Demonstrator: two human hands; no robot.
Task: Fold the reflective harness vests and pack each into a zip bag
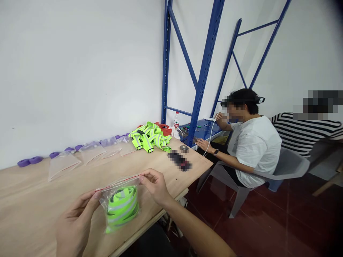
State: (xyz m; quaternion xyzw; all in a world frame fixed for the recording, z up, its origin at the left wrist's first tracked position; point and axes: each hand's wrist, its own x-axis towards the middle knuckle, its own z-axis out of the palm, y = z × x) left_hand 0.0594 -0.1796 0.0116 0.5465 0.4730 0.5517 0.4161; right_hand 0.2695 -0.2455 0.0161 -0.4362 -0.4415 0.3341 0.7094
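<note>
A clear zip bag [103, 204] with a red seal line holds a coiled neon-green strap [123, 205] with grey stripes, over the near part of the wooden table [24, 210]. My left hand [77, 217] pinches the bag's left top corner. At the right top corner, my right hand [155, 185] grips the bag between thumb and fingers. The red seal line runs nearly straight between the two hands. Farther back lies a heap of neon-green reflective straps [150, 137].
Clear bags [63, 164] and purple rings [34, 160] line the wall side. A blurred dark item [178, 160] and a round metal object [184, 148] lie at right. Beyond a blue rack post [202, 78], a person in white [257, 146] sits near a striped-shirted person [305, 130].
</note>
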